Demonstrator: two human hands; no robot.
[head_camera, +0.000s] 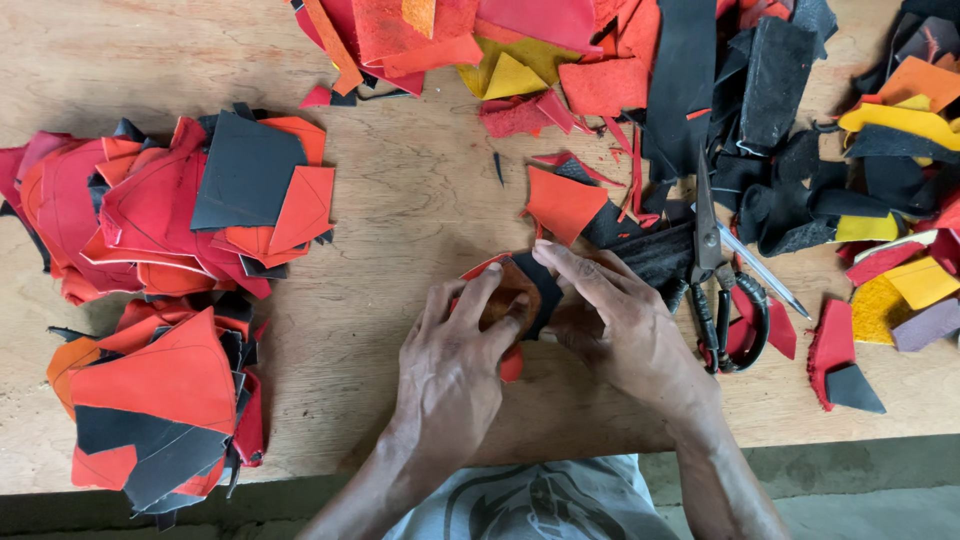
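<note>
My left hand (455, 350) and my right hand (610, 315) meet at the middle of a wooden table (400, 210). Together they press a small brown template (508, 290) onto a stack of red and black leather pieces (540, 280). The left fingers lie flat on the brown piece. My right fingers hold the black edge beside it. A red tip (511, 365) pokes out under the left hand.
Two piles of cut red, orange and black pieces (170, 215) (165, 405) lie at the left. Scrap leather in red, black and yellow (700, 70) covers the back and right. Open scissors (722, 280) rest just right of my right hand.
</note>
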